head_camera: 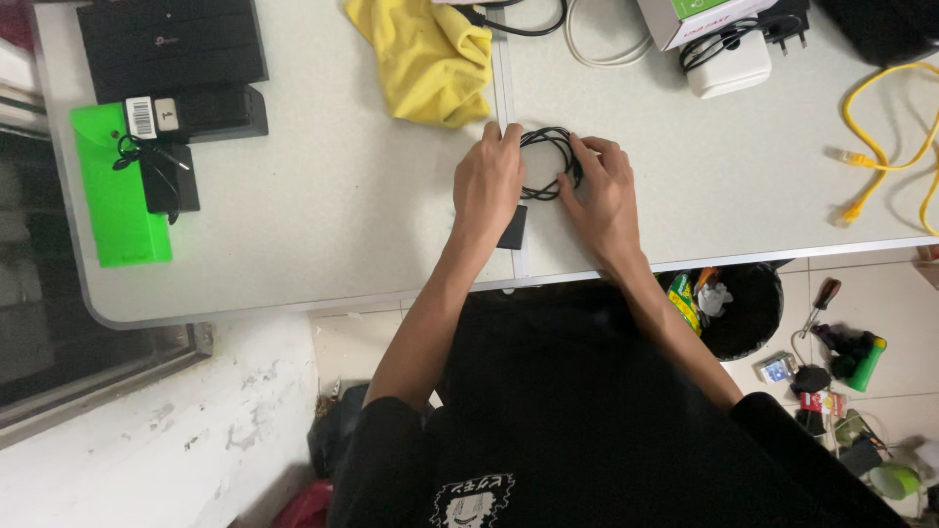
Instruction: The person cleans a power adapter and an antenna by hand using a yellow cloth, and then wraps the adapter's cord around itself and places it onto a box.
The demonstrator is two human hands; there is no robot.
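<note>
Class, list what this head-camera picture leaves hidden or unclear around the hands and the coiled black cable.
- Black coiled cable: its ends are hidden under the left hand and right hand.
- Small black block: mostly covered by the left hand.
- Yellow cable: cut off at the right edge.
- Bin: partly hidden by the table.

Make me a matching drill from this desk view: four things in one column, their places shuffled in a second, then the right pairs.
1. black cable coil
2. yellow cloth
3. green pouch
4. yellow cable

A. left end of the table
B. between the left hand and the right hand
C. right end of the table
D. far edge, beyond the hands

Pairs: 1-B, 2-D, 3-A, 4-C
</note>
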